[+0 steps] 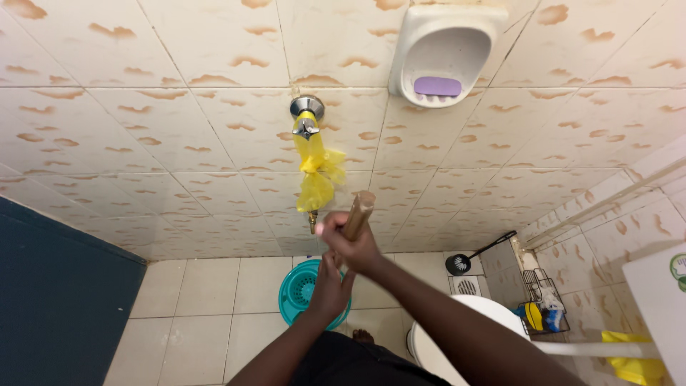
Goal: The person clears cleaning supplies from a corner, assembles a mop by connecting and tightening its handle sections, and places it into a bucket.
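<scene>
My right hand [354, 246] grips the top of a wooden handle [358, 213] that points up toward the tiled wall. Just below it, my left hand [330, 286] wraps the same handle lower down; the rest of the stick is hidden behind my hands and arms. Right beside the handle's tip hangs a wall tap [306, 118] wrapped in a knotted yellow plastic bag [316, 175]. Under my hands a teal plastic bucket [304, 292] stands on the floor tiles.
A white soap dish [441, 53] with a purple soap bar is fixed to the wall above. A white toilet [457, 336], a black brush [468, 259], a floor drain [466, 286] and a wire rack [543, 304] of items lie at right. A dark blue door [57, 300] is at left.
</scene>
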